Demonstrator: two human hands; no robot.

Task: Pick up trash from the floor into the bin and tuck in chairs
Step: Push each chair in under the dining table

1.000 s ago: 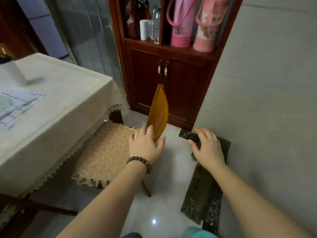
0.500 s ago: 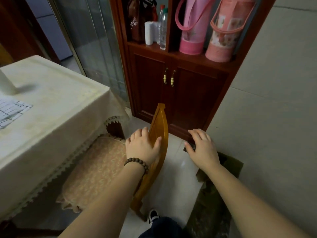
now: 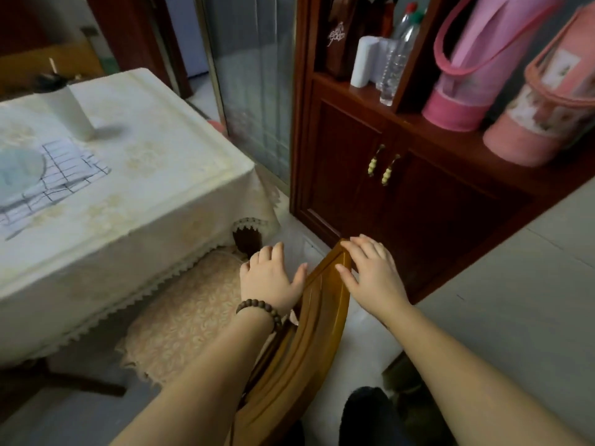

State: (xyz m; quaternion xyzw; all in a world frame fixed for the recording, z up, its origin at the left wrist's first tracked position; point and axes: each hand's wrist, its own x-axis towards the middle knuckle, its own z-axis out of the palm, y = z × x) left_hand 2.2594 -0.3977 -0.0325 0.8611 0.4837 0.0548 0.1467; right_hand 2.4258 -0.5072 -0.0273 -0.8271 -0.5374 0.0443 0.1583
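Observation:
A wooden chair with an amber backrest (image 3: 322, 333) and a beige lace seat cushion (image 3: 193, 310) stands at the corner of the table (image 3: 167, 188), its seat partly under the hanging cream tablecloth. My left hand (image 3: 270, 278), with a bead bracelet on the wrist, is on the seat side of the backrest, fingers straight, thumb against the wood. My right hand (image 3: 373, 272) rests on the top end of the backrest, fingers laid flat over it. No trash or bin is in view.
A dark red cabinet (image 3: 354, 194) stands just beyond the chair, with pink bags, bottles and a white roll on its shelf. The grey wall (image 3: 515, 284) is close on the right. A dark bag (image 3: 402, 375) lies on the floor by my shoe (image 3: 367, 410). A white cup (image 3: 77, 114) stands on the table.
My right hand moved left from the dark bag onto the top of the backrest. The chair slid further under the table, and my left hand loosened from around the backrest.

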